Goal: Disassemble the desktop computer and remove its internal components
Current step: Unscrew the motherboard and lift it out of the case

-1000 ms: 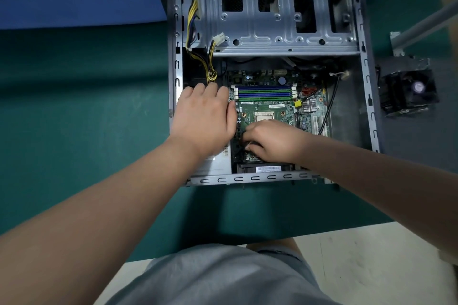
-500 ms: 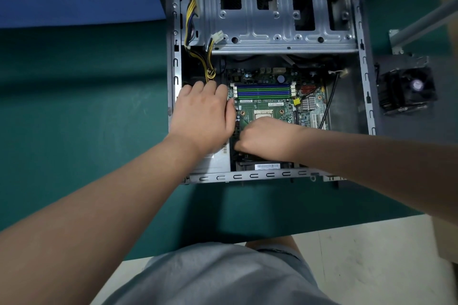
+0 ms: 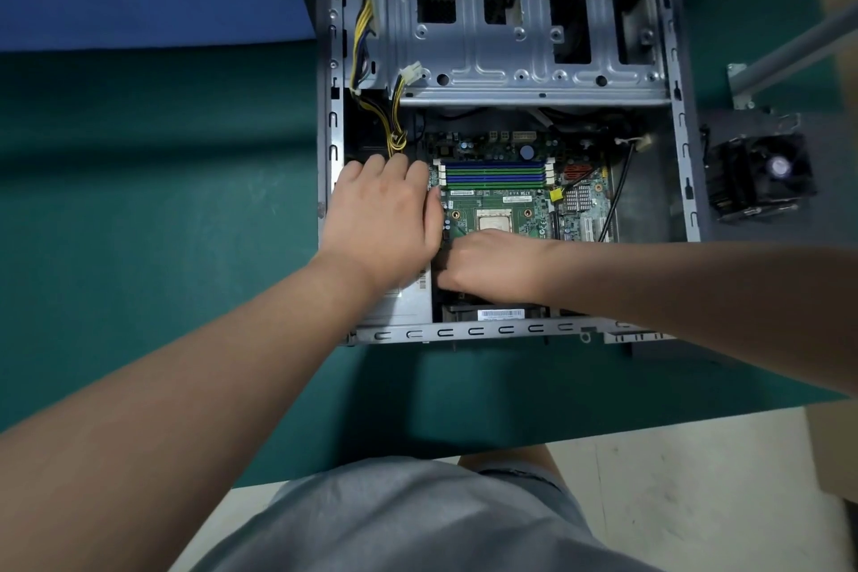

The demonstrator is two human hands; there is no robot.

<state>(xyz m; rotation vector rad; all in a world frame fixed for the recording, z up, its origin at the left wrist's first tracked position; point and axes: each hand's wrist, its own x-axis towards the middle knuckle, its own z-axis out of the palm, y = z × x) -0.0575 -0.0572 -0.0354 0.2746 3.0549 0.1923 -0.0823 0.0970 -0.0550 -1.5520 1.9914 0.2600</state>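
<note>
The open desktop case lies on its side on a green table. Inside is the green motherboard with blue and green memory slots and a bare processor. My left hand rests flat on the silver power supply at the case's left, fingers reaching its far edge. My right hand reaches into the dark gap between the power supply and the board's near-left corner. Its fingers curl downward and their tips are hidden.
Yellow and black power cables run from the top left corner to just beyond my left fingers. A metal drive cage spans the far half. A black cooler with fan sits right of the case. A grey bar crosses the upper right.
My right hand has slid left and deeper toward the power supply's edge, uncovering more of the processor. My left hand has stayed on the power supply.
</note>
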